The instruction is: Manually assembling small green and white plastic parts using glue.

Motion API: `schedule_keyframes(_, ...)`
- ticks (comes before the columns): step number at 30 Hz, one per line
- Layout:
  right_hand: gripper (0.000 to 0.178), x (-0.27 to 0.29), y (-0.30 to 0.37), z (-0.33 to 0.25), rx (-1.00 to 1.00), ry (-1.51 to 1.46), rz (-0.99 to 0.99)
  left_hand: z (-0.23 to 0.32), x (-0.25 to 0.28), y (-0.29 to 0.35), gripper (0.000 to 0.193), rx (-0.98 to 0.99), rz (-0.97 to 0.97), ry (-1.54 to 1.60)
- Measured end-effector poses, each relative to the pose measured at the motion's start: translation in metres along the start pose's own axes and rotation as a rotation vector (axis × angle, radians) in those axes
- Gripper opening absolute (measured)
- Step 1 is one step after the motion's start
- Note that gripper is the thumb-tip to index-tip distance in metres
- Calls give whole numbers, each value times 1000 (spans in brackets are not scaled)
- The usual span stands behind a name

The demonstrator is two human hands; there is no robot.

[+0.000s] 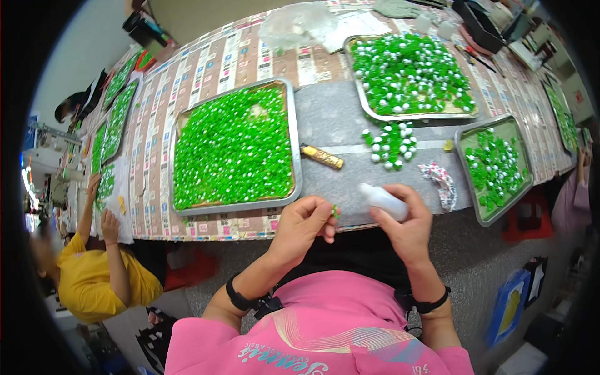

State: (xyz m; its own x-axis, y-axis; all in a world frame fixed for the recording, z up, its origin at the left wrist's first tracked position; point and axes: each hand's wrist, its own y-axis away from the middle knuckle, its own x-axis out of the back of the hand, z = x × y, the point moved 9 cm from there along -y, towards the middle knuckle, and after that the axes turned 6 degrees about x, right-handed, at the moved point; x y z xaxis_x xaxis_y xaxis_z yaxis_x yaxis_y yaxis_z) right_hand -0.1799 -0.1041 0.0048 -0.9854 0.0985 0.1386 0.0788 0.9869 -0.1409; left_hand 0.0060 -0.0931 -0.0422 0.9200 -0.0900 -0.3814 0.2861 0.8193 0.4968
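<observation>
A small green piece (335,212) is pinched between the fingertips of my left hand (304,220), just over the table's near edge. My right hand (406,220) is wrapped round a white squeeze bottle (384,201), its narrow nozzle tilted up and to the left. The bottle and the green piece are apart. Beyond my hands, a loose cluster of green pieces with white balls (391,145) lies on a grey mat (325,119). A yellow-and-black tube-shaped item (322,156) rests left of that cluster.
Metal trays of green pieces stand at left (296,156), at the back (420,117) and at right (531,181). A curved speckled item (445,186) lies near the right tray. A clear plastic bag (294,26) sits far back. At left works a person in yellow (103,281).
</observation>
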Motion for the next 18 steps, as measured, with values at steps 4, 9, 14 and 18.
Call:
schedule_keyframes(4, 34, -31, -13, 11, 48, -73, -74, 2, 0, 5, 26, -8, 9, 2)
schedule_keyframes(9, 32, -41, -20, -2, 75, -26, -107, 2, 1, 7, 26, -23, -1, 41)
schedule_keyframes(14, 29, -7, -21, -24, 257, 255, -27, -1, -1, 9, 26, 7, -10, 43)
schedule_keyframes(18, 22, 13, -37, -37, 500, 542, 67, -2, -6, 9, 26, 22, -36, 17)
